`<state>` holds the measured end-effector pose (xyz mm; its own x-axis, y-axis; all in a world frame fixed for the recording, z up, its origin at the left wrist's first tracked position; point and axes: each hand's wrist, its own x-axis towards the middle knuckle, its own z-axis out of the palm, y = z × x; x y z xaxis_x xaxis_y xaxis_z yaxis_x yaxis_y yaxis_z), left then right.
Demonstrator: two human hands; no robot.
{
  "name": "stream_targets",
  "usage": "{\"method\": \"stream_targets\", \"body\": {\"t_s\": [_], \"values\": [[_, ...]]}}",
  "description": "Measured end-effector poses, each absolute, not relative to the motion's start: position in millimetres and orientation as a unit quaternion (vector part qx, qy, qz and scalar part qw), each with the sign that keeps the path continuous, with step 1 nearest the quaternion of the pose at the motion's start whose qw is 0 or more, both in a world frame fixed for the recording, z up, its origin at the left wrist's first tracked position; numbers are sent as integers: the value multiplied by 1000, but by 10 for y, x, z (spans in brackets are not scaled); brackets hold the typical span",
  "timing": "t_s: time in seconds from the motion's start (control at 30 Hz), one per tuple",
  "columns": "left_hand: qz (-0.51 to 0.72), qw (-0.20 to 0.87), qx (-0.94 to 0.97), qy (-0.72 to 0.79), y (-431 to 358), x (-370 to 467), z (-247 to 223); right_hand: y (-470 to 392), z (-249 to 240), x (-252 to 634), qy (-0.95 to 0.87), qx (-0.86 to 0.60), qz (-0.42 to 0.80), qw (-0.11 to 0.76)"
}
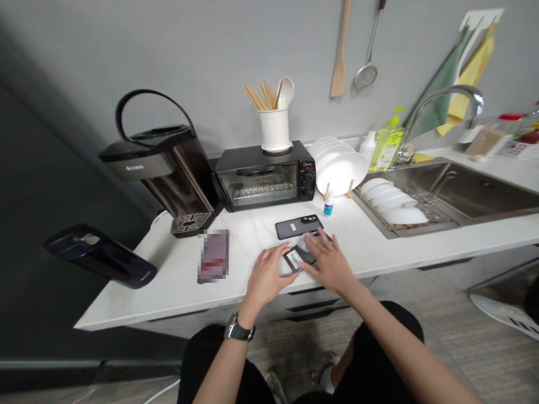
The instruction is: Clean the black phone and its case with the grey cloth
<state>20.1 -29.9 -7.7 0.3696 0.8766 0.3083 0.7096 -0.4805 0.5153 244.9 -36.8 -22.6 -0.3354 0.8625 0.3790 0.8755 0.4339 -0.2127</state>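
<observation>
A dark phone [309,255] with a white label near its left end lies on the white counter. My left hand [268,273] has its thumb and fingers closed around the phone's left end. Pressed against the phone's surface is a crumpled whitish cloth [302,242], held under the fingers of my right hand [329,264]. My right hand covers much of the phone's right part. Just behind lies a second dark phone [297,227], its camera side up. A small white and blue bottle [328,204] stands upright beyond my right hand.
A toaster oven [263,179] carries a white utensil holder [275,129]. On the left are a water dispenser [168,168], a dark lying container [105,258] and a blurred purple item [214,256]. Plates [343,168] and a sink [480,191] holding bowls are on the right.
</observation>
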Motion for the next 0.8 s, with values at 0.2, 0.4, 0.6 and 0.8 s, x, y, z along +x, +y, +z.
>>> {"method": "stream_targets", "body": {"t_s": [0.2,0.4,0.6,0.8], "values": [[285,150,816,481,-309,198,-80,-433,-267,2447,-820,-523,-4,231],[276,153,815,486,-300,192,-77,-434,-239,2275,-819,-523,-9,237],[273,154,816,485,-319,205,-56,-439,-243,2336,-820,-528,-11,221],[264,151,819,487,-321,210,-57,-444,-235,2343,-829,-514,-15,220]]}}
